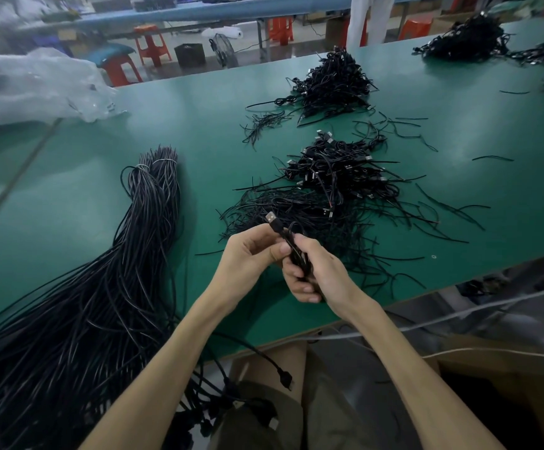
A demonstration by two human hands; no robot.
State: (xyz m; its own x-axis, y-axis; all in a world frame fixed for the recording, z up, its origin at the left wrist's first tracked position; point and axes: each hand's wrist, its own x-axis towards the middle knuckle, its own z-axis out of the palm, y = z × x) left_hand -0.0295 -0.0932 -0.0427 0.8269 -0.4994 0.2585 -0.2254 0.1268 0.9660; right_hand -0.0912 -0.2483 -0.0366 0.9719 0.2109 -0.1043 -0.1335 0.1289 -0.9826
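Noted on and beyond my green counter (79, 203): cable stock, sorted piles, plastic, stools.
To my left, a long bundle of black cables (111, 287) lies along the counter and runs off its near edge, bound near the far end by a pale tie (163, 161). Ahead is a pile of short plugged cables (338, 177), beyond it a second pile (332, 82), and far right a third pile (468, 39). Loose wire offcuts (264, 123) lie scattered between them. A clear plastic bag (34, 86) sits at the far left. On the floor behind stand red stools (152, 43) and a black bin (189, 55).
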